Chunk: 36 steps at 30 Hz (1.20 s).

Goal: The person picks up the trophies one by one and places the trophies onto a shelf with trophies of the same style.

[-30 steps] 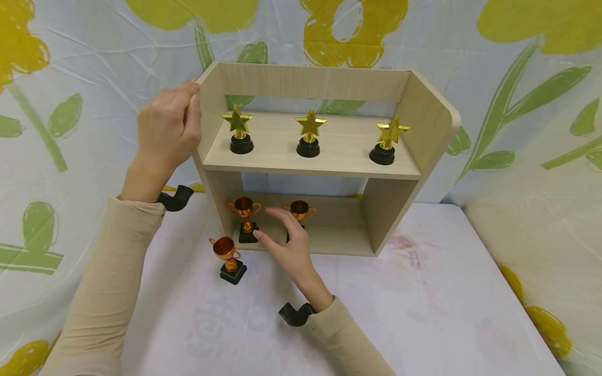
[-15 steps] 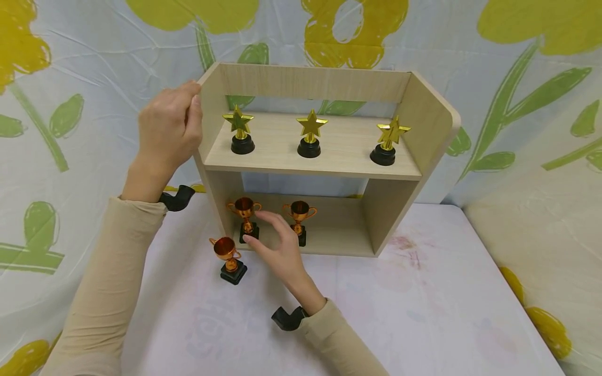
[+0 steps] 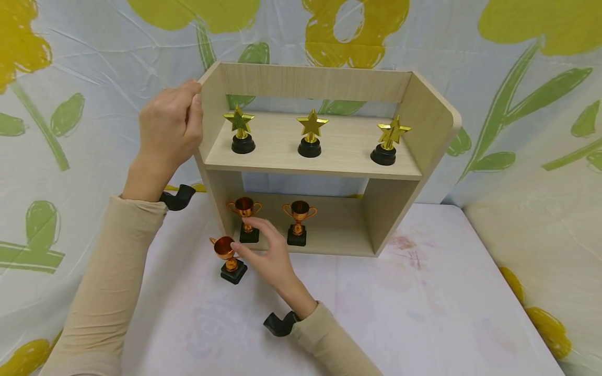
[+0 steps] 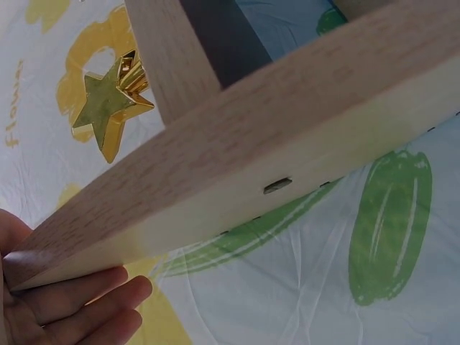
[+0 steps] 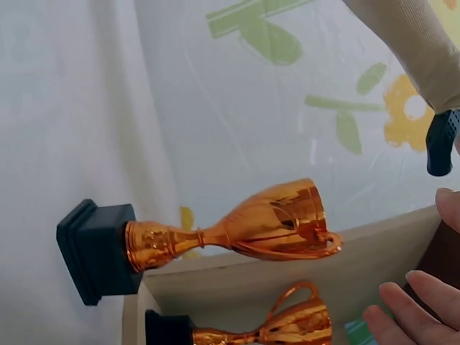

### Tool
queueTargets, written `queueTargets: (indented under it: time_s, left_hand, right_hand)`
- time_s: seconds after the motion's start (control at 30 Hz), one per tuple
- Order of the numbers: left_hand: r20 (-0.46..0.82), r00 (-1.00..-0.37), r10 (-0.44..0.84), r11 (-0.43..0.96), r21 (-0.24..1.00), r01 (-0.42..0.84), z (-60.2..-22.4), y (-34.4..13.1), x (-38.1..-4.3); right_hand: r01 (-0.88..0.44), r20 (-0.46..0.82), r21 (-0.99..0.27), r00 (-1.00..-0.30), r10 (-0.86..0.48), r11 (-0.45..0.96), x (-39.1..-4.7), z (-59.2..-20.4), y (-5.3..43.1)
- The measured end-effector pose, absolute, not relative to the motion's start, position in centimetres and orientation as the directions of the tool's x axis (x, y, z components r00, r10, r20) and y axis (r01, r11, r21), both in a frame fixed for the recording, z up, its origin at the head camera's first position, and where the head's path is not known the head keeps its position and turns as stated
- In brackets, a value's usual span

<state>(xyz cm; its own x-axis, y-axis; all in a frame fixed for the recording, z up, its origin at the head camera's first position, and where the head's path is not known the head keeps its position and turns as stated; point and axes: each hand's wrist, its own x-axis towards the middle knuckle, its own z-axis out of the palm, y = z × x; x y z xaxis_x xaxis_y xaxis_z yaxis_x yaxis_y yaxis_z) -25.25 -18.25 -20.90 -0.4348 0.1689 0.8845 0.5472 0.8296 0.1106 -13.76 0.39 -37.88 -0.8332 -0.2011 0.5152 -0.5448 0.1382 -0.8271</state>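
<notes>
My left hand (image 3: 166, 125) grips the front edge of the left side panel (image 4: 215, 151) of a small wooden shelf (image 3: 315, 171); its thumb and fingers lie on either side of the board. My right hand (image 3: 268, 256) holds nothing, thumb and fingers spread in a wide curve. It is just right of a bronze-coloured trophy cup (image 3: 226, 255) that stands upright on the table in front of the shelf. In the right wrist view there is a gap between the fingers (image 5: 424, 302) and this trophy cup (image 5: 273, 219).
Two more bronze trophy cups, one left (image 3: 249, 235) and one centre (image 3: 297, 237), stand on the lower shelf. Gold star trophies stand on the upper one at left (image 3: 242, 143), middle (image 3: 309, 146) and right (image 3: 383, 154). A flower-printed cloth (image 3: 94, 42) hangs behind.
My right hand has moved left and slightly down, from in front of the centre cup towards the cup on the table. My left hand stays on the panel.
</notes>
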Motion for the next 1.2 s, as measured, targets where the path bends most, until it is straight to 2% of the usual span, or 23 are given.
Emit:
queueTargets:
  time_s: [0.33,0.57,0.83,1.2]
  left_hand:
    - [0.885,-0.434,0.168,0.829,0.112,0.548,-20.9,-18.2,-25.2]
    - [0.883,-0.438,0.17,0.829,0.112,0.548,-20.8,-18.2,-25.2]
    - [0.882,-0.438,0.173,0.83,0.108,0.547,-20.8,-18.2,-25.2]
    - [0.884,-0.434,0.176,0.832,0.102,0.546,-20.9,-18.2,-25.3]
  right_hand:
    - [-0.503,0.464,-0.846,-0.858,-0.221,0.176,-15.4,-41.7,-1.0]
    - [-0.448,0.402,-0.868,-0.887,-0.229,0.213,-15.5,-42.7,-2.0]
    - [-0.457,0.402,-0.851,-0.884,-0.238,0.259,-15.5,-44.0,-3.3]
    - [-0.446,0.4,-0.866,-0.889,-0.223,0.227,-15.6,-44.8,-3.8]
